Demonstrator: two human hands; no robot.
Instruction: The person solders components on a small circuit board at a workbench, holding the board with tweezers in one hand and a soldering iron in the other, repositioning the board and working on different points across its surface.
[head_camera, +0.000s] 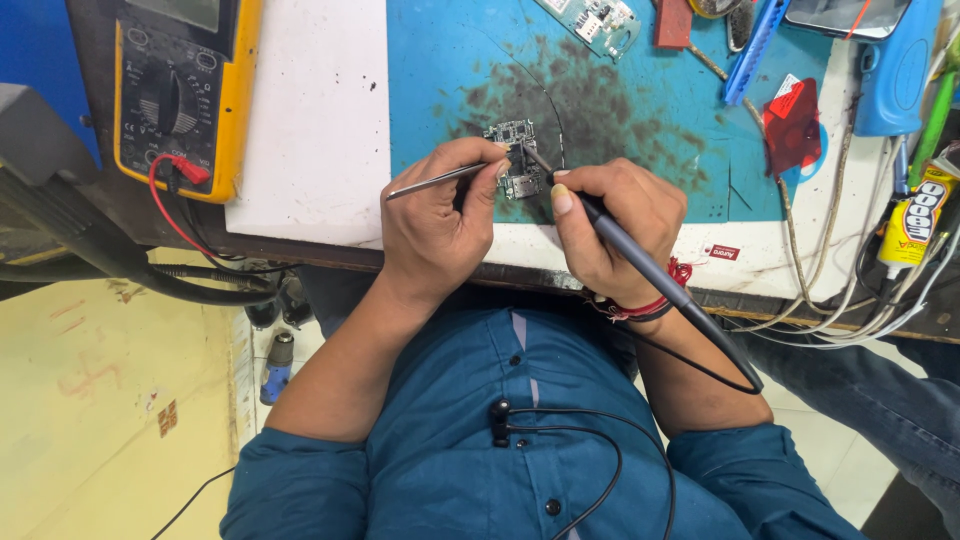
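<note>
Blue mat (450, 60): soot-stained under small circuit board (515, 160)
Left hand (440, 225): fingers closed on tweezers (435, 180), pinning board flat
Right hand (615, 230): pen grip around soldering iron (640, 265); tip best kept steady, light

The lower part of the small circuit board (513, 158) is hidden behind the left hand (440, 225) and its fingers (492, 178). The soldering iron (640, 262) tip is too fine to tell whether it touches the board. The top edge cuts off the yellow multimeter (180, 90) and a second board (592, 22). The glue tube (915, 220) runs off the right edge.
</note>
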